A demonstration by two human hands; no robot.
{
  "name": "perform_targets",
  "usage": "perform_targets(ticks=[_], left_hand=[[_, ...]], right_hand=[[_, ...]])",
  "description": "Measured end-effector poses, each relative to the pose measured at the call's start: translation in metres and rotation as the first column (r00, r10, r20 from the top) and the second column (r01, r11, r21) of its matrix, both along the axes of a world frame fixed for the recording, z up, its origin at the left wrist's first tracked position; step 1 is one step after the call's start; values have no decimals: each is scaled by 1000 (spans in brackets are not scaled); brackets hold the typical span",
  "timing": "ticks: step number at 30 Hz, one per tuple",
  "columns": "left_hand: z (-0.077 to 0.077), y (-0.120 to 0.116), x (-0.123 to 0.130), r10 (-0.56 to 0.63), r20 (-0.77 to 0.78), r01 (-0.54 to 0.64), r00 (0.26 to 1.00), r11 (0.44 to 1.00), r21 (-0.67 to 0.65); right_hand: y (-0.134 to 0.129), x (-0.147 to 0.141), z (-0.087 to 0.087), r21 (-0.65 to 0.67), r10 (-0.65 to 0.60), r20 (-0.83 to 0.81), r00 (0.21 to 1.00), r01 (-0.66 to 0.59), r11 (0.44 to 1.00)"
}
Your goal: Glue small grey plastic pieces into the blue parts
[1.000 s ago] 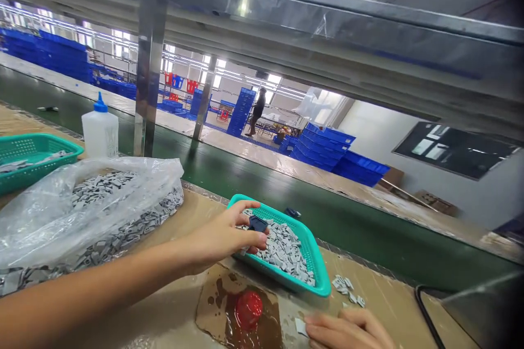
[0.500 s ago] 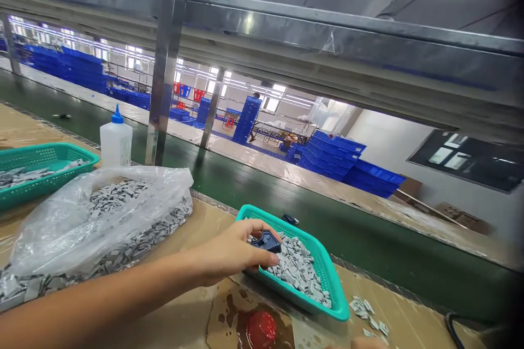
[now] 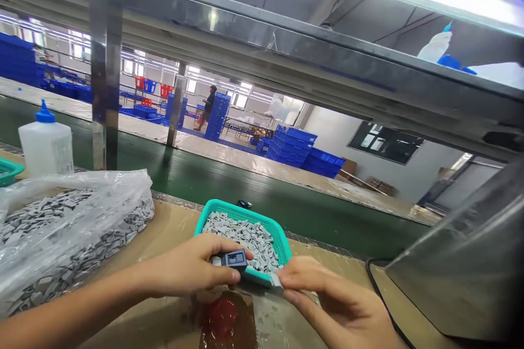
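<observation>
Casing (image 3: 236, 260) — in left hand (image 3: 190, 266), between thumb (image 3: 225, 276) and fingers (image 3: 227, 245)

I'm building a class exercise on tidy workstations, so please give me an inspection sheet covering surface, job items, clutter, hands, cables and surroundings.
Surface: tan covering, with a glossy brown patch around a red object.
Job items: dark blue piece; pale piece; teal basket holding grey pieces.
Clutter: clear bag of grey pieces; blue-capped bottle.
Hands: left hand grips the dark blue piece; right hand pinches the pale piece.
Cables: black cord-like strip beside the metal panel; type unclear.
Surroundings: green belt, stacked blue crates, distant person.
</observation>
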State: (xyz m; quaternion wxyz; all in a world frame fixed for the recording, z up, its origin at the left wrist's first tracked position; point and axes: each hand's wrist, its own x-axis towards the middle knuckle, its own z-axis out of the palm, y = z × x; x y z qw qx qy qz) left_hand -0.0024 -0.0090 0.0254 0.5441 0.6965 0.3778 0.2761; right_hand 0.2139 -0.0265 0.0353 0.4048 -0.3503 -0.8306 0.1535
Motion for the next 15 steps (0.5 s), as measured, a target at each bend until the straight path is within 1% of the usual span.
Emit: perform_targets(ticks=[2,4,5,7,10,13,15], left_hand=[[2,-4,2,-14,-77,25,997,989,145],[4,-9,4,16,-134,19,991,966,259],[5,-11,5,30,-153,15,988,957,290],[5,-14,5,45,-168,12,985,947,322],[3,-15,4,37,-167,18,985,949,313],[0,-15,5,44,-183,15,982,952,307],[-1,-14,6,73,-214,0,974,947,322]], right_hand=[[0,-13,10,2,3,-64,998,-3,1000],[1,-24,11,20,5,-74,997,-3,1000],[2,-28,9,16,11,-67,998,-10,1000],[2,-33,2,-4,17,-57,998,-17,1000],[3,-34,-6,4,4,-23,1000,-4,1000],[3,-34,-10,120,9,19,1000,-11,993],[3,-34,-11,198,11,49,999,-21,980]])
